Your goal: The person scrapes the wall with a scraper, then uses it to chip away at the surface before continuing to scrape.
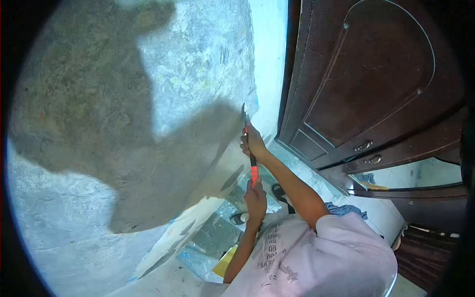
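Observation:
A long-handled scraper (254, 171) with a black and red handle slants up toward the wall (198, 64). My right hand (255, 142) is wrapped round its upper part, just below the narrow dark blade. Lower down, my left hand (256, 200) is closed on the end of the handle. The blade tip overlaps the patchy, rough wall near the edge of a smoother pale strip (269, 64). My shadow covers much of the wall surface around and left of the tool.
A dark brown wooden wardrobe (376, 74) with metal handles stands close on the right. Blue cloth (346, 210) lies on the tiled floor near its base. Below my hands are my sandalled feet (240, 218) and a yellow flat item (225, 262).

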`<state>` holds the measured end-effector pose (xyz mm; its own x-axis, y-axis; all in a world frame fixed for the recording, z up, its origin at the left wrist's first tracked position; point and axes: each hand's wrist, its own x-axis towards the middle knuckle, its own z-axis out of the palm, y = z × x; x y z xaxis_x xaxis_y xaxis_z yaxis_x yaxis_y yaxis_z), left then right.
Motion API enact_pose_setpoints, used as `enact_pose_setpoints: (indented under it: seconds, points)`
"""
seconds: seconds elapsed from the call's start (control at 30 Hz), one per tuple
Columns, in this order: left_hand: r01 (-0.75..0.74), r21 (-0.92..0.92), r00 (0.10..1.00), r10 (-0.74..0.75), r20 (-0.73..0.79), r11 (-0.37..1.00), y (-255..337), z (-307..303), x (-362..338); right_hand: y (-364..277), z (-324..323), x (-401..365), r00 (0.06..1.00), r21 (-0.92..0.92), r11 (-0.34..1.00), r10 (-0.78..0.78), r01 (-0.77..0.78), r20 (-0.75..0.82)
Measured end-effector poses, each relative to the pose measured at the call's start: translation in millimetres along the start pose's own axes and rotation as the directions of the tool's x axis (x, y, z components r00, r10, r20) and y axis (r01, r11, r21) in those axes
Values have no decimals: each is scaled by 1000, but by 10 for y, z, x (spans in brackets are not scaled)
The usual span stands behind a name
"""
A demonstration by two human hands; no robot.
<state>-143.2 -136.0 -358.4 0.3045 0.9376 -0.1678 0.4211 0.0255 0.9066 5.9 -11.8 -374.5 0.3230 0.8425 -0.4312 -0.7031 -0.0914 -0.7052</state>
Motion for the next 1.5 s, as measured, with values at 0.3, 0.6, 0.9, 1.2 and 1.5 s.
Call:
enact_pose_setpoints:
  seconds: [0.3,0.6,0.9,1.2,1.5]
  points:
    - [-23,-201,1000,25,5,979,-335,385,-28,44,-228,39,986,-191,967,-161,168,51]
    - [-160,46,986,158,43,986,-262,-72,373,-15,-57,311,959,-92,963,-263,254,-104]
    - [-52,-13,997,53,60,999,-371,176,66,117,-108,96,995,-154,984,-95,93,-5]
    - [-110,116,994,107,33,987,-535,-21,238,246,-51,199,987,-30,988,-153,151,-58]
    - [-111,0,994,111,5,994,-593,253,391,126,-220,420,983,-99,982,-169,161,-77]
